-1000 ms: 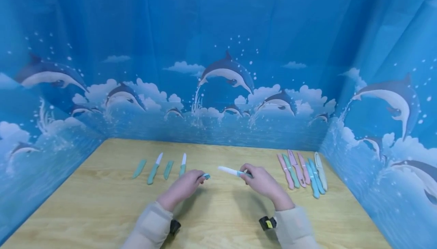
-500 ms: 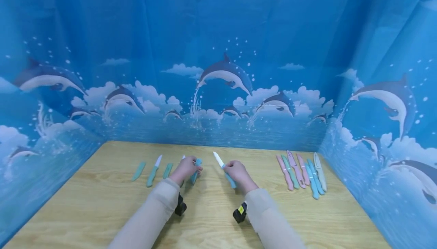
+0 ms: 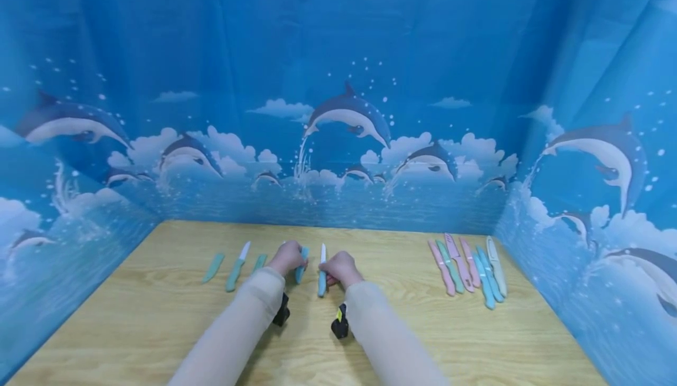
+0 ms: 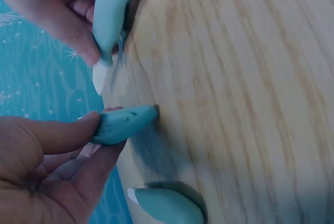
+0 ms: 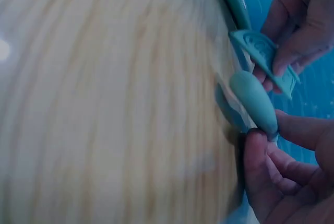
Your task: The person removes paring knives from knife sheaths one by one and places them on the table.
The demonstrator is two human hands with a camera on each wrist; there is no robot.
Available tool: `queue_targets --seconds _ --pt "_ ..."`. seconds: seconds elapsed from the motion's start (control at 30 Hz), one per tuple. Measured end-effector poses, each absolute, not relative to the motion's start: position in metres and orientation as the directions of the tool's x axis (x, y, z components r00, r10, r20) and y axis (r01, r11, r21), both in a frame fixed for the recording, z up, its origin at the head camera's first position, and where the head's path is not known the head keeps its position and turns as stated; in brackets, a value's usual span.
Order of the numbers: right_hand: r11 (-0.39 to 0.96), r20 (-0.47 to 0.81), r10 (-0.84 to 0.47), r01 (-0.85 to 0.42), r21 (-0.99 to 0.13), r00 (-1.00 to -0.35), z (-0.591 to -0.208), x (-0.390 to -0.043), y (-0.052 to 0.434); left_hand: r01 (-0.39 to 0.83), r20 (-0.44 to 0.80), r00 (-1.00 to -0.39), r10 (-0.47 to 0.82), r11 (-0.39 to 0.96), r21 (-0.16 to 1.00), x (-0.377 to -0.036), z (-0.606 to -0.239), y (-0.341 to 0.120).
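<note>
Forearms [image 3: 233,330] extended, left fingers [image 4: 68,136] pinching, right fingers [image 5: 257,156] pinching

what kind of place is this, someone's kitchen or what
Probably a staged tabletop booth, not a working kitchen: dolphin-print curtains enclose the wood-grain table on three sides, and pastel knives lie side by side on it.

Forward-down head view, close wrist views
</note>
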State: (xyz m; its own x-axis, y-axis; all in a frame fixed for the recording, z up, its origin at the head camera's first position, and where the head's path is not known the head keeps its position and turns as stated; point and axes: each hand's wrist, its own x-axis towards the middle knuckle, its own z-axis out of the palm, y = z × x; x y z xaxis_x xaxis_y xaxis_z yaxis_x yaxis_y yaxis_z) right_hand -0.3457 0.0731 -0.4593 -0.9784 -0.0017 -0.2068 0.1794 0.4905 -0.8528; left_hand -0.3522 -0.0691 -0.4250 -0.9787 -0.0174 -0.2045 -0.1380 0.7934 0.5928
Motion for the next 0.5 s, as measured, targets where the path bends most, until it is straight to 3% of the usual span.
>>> queue_targets --seconds 0.13,0.3,0.5 --pt "0.488 -0.183 -0.01 0.155 -0.859 -0.983 -0.458 -0.343 0.063 -0.099 -0.156 -0.988 -0.01 0.814 0.573 -0.349 -0.426 -0.071" --pt "0.584 -0.143 -0.002 0.115 -0.803 -0.99 -0.456 -0.339 0.055 -0.093 -0.134 -0.991 -0.021 0.825 0.558 -0.345 -0.43 -0.075" --pt "0.632 -0.101 0.032 0.099 -0.769 -0.994 -0.451 -0.337 0.051 -0.012 -0.036 -0.999 0.005 0.897 0.442 -0.346 -0.431 -0.076"
